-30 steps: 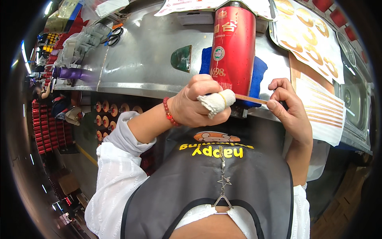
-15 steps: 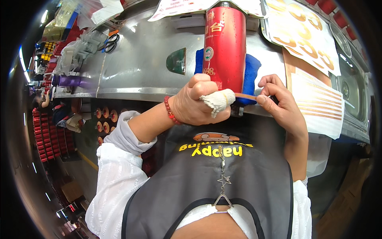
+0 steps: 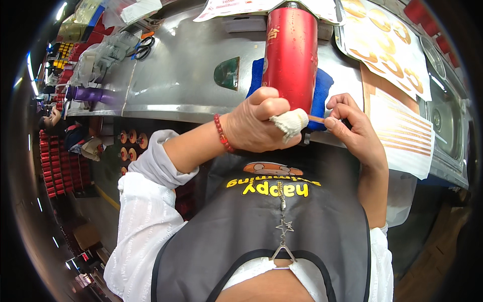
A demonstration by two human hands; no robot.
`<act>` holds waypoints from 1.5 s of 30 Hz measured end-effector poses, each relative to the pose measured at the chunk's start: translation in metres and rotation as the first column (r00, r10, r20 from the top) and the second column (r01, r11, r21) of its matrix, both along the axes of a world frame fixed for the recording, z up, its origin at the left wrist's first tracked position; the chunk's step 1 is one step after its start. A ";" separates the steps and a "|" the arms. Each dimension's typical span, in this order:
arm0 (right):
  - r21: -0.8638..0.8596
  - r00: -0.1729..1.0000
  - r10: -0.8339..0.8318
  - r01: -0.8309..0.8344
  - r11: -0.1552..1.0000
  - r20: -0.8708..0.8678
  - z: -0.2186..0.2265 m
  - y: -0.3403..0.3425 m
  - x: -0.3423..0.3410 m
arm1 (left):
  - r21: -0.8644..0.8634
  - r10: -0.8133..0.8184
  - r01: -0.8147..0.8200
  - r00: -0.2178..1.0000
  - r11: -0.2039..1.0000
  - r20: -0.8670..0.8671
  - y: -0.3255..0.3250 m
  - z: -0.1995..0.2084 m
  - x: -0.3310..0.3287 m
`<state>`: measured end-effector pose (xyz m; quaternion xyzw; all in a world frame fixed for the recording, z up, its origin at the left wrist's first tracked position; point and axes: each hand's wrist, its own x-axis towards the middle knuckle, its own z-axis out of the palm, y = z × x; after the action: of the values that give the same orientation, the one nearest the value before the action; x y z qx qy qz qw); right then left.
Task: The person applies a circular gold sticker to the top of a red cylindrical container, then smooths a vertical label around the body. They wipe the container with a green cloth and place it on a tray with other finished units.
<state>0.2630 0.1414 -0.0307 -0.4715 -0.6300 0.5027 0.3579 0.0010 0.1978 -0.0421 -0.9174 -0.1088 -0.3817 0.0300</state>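
Observation:
A shiny red cylinder (image 3: pixel 292 55) with gold print and water drops lies lengthwise on a blue cloth (image 3: pixel 321 95). At its near end my left hand (image 3: pixel 256 121) is closed, its fingers curled. A white knit finger cover (image 3: pixel 290 124) on one digit presses at the cylinder's near rim. What the curled fingers grip underneath is hidden. Just to the right, my right hand (image 3: pixel 354 131) pinches the free end of a narrow copper-coloured strip (image 3: pixel 316 119) between thumb and fingertip. The strip runs leftward to the covered digit at the rim.
On the right lie a white sheet with copper-coloured strips (image 3: pixel 402 133) and another with gold curved pieces (image 3: pixel 385 43), beside a metal sink (image 3: pixel 445 121). A dark green piece (image 3: pixel 227 74), black scissors (image 3: pixel 145 48) and a purple bottle (image 3: pixel 88 94) are on the steel table (image 3: pixel 171 80).
The red cylinder has turned, its print shifting leftward. My left hand has moved right along the rim, and the visible strip between the hands is shorter. My right hand has hardly moved.

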 end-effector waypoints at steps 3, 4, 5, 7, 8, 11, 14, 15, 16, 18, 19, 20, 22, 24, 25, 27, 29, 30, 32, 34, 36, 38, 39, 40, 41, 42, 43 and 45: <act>-0.048 1.000 0.011 -0.012 0.999 -0.019 0.005 0.002 -0.001 | 0.024 0.005 -0.006 1.000 1.000 0.016 0.003 0.001 -0.003; -0.057 1.000 0.010 -0.011 0.998 -0.026 0.006 0.002 -0.002 | 0.063 0.023 -0.024 1.000 0.998 0.021 0.002 0.002 -0.005; -0.068 0.999 0.011 -0.013 0.998 -0.030 0.007 0.002 -0.004 | 0.087 0.039 -0.040 0.999 0.995 0.023 -0.001 0.003 -0.007; -0.075 0.999 0.009 -0.012 0.997 -0.038 0.006 0.003 -0.003 | 0.134 0.065 -0.070 0.997 0.989 0.039 -0.003 0.001 -0.008; -0.070 0.999 0.015 -0.018 0.997 -0.036 0.004 0.004 -0.003 | 0.104 0.058 -0.061 0.998 0.993 0.033 -0.003 0.001 -0.005; -0.044 1.000 0.021 -0.021 0.999 -0.004 -0.001 0.003 0.000 | 0.038 0.038 -0.038 0.999 0.999 0.018 -0.003 -0.002 0.001; -0.050 1.000 0.018 -0.018 0.999 -0.018 0.000 0.003 -0.002 | 0.075 0.033 -0.034 0.999 0.997 0.016 -0.001 -0.001 0.001; -0.059 0.999 0.012 -0.014 0.998 -0.032 0.000 0.004 -0.003 | 0.111 0.034 -0.036 0.999 0.993 0.013 -0.001 0.001 -0.001; -0.068 0.999 0.012 -0.014 0.998 -0.038 0.001 0.004 -0.004 | 0.148 0.037 -0.039 0.999 0.988 0.010 0.000 0.004 -0.003; -0.087 0.999 0.017 -0.020 0.996 -0.040 0.003 0.005 -0.007 | 0.161 0.088 -0.095 0.995 0.982 0.051 -0.003 -0.001 -0.008; -0.084 0.999 0.011 -0.014 0.996 -0.038 0.002 0.005 -0.006 | 0.142 0.086 -0.092 0.995 0.986 0.047 -0.003 -0.002 -0.008; -0.078 0.999 0.021 -0.023 0.997 -0.034 0.000 0.005 -0.006 | 0.124 0.070 -0.074 0.997 0.990 0.036 -0.004 0.000 -0.007; -0.060 0.999 0.033 -0.035 0.998 -0.019 -0.002 0.006 -0.004 | 0.085 0.038 -0.039 0.999 0.996 0.015 -0.003 0.004 -0.002; -0.042 1.000 0.026 -0.026 0.999 0.002 -0.003 0.005 -0.004 | 0.062 0.036 -0.035 0.999 0.997 -0.001 -0.004 0.004 0.001; -0.042 1.000 0.031 -0.031 0.999 0.000 -0.002 0.005 -0.005 | 0.076 0.034 -0.034 0.999 0.996 -0.002 -0.002 0.004 0.001; -0.039 1.000 0.025 -0.026 0.999 -0.014 -0.002 0.005 -0.005 | 0.085 0.055 -0.056 0.998 0.995 0.014 -0.002 0.001 -0.002; -0.054 0.999 0.025 -0.027 0.998 -0.033 0.001 0.005 -0.009 | 0.119 0.095 -0.097 0.995 0.988 0.028 -0.005 -0.002 -0.009; -0.063 0.999 0.024 -0.027 0.998 -0.042 0.001 0.005 -0.009 | 0.162 0.103 -0.105 0.994 0.981 0.021 -0.004 -0.001 -0.011; -0.060 0.999 0.027 -0.030 0.998 -0.037 -0.001 0.006 -0.008 | 0.122 0.084 -0.084 0.996 0.989 0.003 -0.005 0.000 -0.011; -0.055 0.999 0.034 -0.035 0.998 -0.023 -0.001 0.006 -0.007 | 0.054 0.056 -0.055 0.998 0.997 -0.014 -0.005 0.007 -0.008; -0.051 0.999 0.032 -0.032 0.998 -0.006 -0.001 0.005 -0.006 | 0.019 0.057 -0.057 0.998 0.998 -0.016 -0.006 0.002 -0.004; -0.034 0.999 0.040 -0.039 0.999 0.015 -0.002 0.005 -0.005 | 0.023 0.042 -0.041 0.999 0.999 -0.029 -0.004 0.003 0.002; -0.025 0.999 0.039 -0.039 0.999 0.025 -0.002 0.005 -0.005 | 0.044 0.031 -0.030 0.999 0.999 -0.034 -0.002 0.004 0.003; -0.037 0.999 0.038 -0.038 0.999 0.005 -0.002 0.005 -0.006 | 0.062 0.025 -0.023 0.999 0.998 -0.038 -0.001 0.005 0.002; -0.049 0.999 0.029 -0.030 0.998 -0.018 -0.001 0.004 -0.008 | 0.055 0.019 -0.019 1.000 0.998 -0.011 -0.002 0.003 -0.001; -0.060 0.999 0.019 -0.022 0.998 -0.042 0.000 0.003 -0.009 | 0.048 0.014 -0.014 1.000 0.999 0.015 -0.002 0.003 -0.004; -0.036 0.999 0.013 -0.014 0.999 -0.036 0.000 0.004 -0.010 | 0.100 0.042 -0.041 0.999 0.994 -0.001 -0.002 0.004 -0.006; 0.007 1.000 0.016 -0.016 1.000 -0.018 -0.001 0.005 -0.012 | 0.099 0.054 -0.055 0.998 0.994 0.012 -0.004 0.002 -0.007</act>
<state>0.2510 0.1468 -0.0314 -0.4606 -0.6321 0.5077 0.3612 -0.0063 0.1939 -0.0399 -0.9096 -0.1146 -0.3901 0.0856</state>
